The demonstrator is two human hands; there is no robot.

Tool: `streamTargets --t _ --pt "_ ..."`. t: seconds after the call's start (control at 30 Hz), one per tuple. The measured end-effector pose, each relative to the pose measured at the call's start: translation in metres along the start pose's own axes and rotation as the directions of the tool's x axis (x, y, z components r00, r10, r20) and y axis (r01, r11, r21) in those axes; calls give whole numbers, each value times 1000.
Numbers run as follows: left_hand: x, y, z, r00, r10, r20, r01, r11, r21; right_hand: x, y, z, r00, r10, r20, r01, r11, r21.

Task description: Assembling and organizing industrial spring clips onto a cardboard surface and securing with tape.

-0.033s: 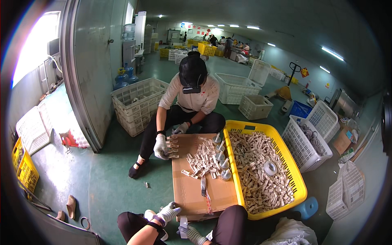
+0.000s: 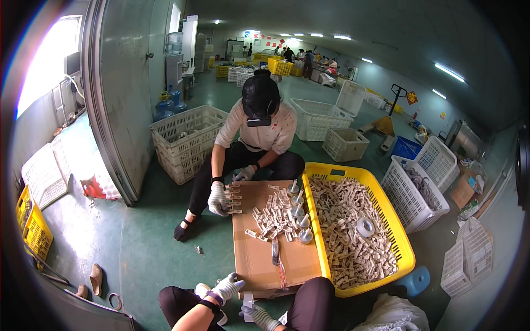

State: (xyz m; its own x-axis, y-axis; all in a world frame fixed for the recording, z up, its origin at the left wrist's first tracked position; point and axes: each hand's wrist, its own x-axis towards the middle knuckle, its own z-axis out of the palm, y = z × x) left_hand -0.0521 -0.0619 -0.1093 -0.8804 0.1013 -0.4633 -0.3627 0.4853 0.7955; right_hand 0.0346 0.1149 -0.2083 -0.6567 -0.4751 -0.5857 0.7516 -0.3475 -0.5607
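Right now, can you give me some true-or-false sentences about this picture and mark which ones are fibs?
1. The yellow crate stands to the right of the cardboard box. True.
2. The yellow crate is empty. False: lots of small beige parts are in it.
3. A round white roll lies on the small beige parts. True.
4. The camera wearer is working bare-handed. False: the left hand and the right hand both wear striped gloves.
5. The co-worker across the cardboard box wears a black cap. True.
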Motion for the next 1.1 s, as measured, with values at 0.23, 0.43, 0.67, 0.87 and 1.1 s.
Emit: streamTargets --t 0.23,0.43,0.67,0.87,1.1 --pt "6 -6 4 1000 9 -5 -9 1000 -22 4 3 -8 998 23 55 -30 991 132" --pt "5 -3 4 1000 -15 -14 15 1000 5 -3 -3 5 1000 0 -26 -1 1000 -16" --pt "3 -2 5 1000 -2 -30 2 1000 7 -3 -2 5 998 -8 -54 6 999 -40" --pt "9 -9 8 999 -10 -34 11 999 34 1 -2 -2 997 76 7 -76 991 106" --pt "3 -5 6 999 -35 -41 34 999 -12 -12 -8 21 991 -128 -47 110 955 -277"
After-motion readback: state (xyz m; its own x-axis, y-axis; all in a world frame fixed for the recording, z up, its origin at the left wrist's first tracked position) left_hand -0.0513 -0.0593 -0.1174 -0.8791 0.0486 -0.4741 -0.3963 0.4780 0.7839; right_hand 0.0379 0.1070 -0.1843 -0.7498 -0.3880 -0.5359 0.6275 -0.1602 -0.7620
